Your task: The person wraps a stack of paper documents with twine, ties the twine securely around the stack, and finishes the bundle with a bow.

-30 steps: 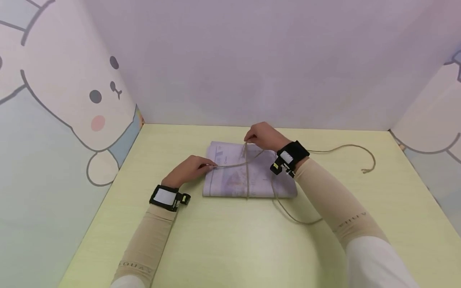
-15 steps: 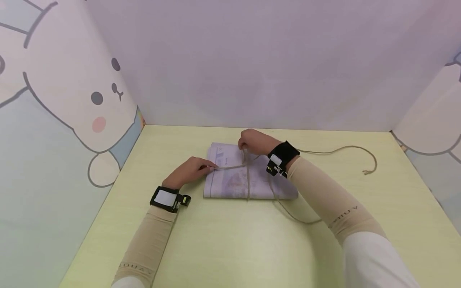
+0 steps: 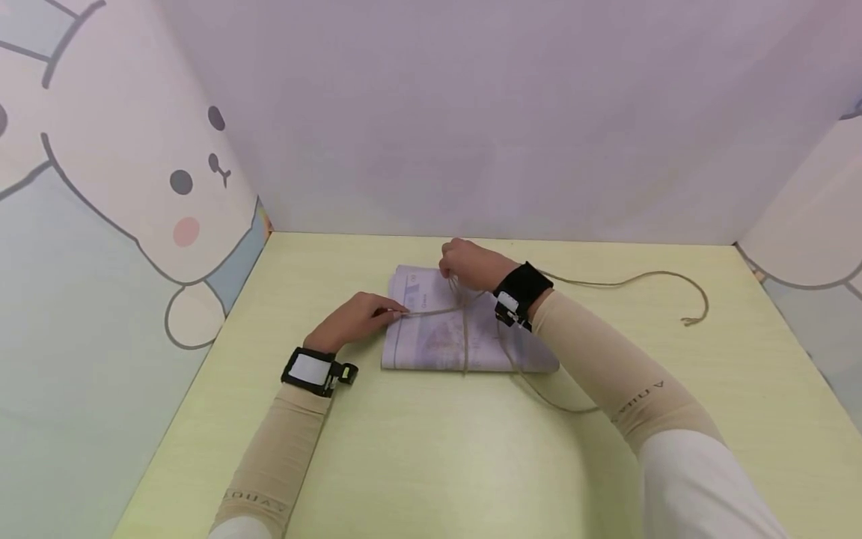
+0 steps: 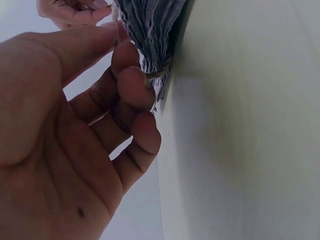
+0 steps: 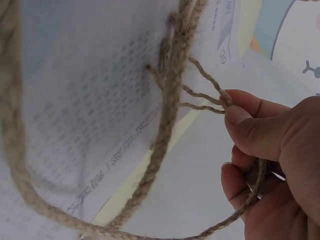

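Toward the back of the bench [image 3: 431,457], I have the folded newspaper [image 3: 431,348] lying flat, with brown cord [image 5: 172,95] crossing its top and running over its near edge. The crossing looks loose to me, so any slack may let it slide off centre.

At the paper's left edge, the fingers of the left hand [image 3: 353,322] pinch one length; a harder pull there than on the other side could drag the crossing left or crease the sheets. Above the far half, the right hand [image 3: 474,266] pinches several thin strands [image 5: 202,95] between thumb and forefinger, while a further length curves through its lower fingers. With so small a grip, I judge the strands could slip out, or the two lengths tangle.

Farther right, slack passes under the right sleeve [image 3: 613,367], where it might snag.
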A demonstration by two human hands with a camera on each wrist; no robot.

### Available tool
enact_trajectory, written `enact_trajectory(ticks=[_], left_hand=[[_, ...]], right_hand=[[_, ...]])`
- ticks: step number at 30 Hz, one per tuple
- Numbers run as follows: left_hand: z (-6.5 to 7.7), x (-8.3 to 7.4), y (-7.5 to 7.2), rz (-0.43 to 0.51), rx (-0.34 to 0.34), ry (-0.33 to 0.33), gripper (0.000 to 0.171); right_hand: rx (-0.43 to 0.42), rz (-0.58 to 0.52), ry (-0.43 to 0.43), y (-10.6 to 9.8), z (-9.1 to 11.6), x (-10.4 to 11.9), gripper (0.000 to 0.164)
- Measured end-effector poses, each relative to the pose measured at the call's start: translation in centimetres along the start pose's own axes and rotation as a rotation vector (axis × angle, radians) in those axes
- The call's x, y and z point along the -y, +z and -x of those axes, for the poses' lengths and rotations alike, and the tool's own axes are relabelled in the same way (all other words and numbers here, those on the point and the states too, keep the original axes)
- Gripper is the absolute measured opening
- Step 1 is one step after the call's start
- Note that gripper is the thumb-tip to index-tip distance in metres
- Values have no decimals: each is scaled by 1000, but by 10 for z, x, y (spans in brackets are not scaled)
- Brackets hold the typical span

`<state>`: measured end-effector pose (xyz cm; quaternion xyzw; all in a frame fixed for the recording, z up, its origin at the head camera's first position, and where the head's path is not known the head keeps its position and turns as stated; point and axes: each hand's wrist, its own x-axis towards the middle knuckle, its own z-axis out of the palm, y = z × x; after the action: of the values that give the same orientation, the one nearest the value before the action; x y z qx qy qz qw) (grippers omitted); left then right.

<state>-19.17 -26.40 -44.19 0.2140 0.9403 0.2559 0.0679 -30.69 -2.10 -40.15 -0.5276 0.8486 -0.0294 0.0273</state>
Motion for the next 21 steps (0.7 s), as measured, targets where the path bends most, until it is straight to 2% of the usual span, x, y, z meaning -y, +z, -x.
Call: enact_trajectory(ticks=[8,14,21], left_hand=[[0,1,-1,2,8,0,22],[0,3,-1,8,10,3,22],[-1,2,-1,12,11,24,22]], right_hand=[[101,-46,-25,3,2,5,21],[215,-134,51,7,5,6,21],[230,-136,58,5,12,7,19]])
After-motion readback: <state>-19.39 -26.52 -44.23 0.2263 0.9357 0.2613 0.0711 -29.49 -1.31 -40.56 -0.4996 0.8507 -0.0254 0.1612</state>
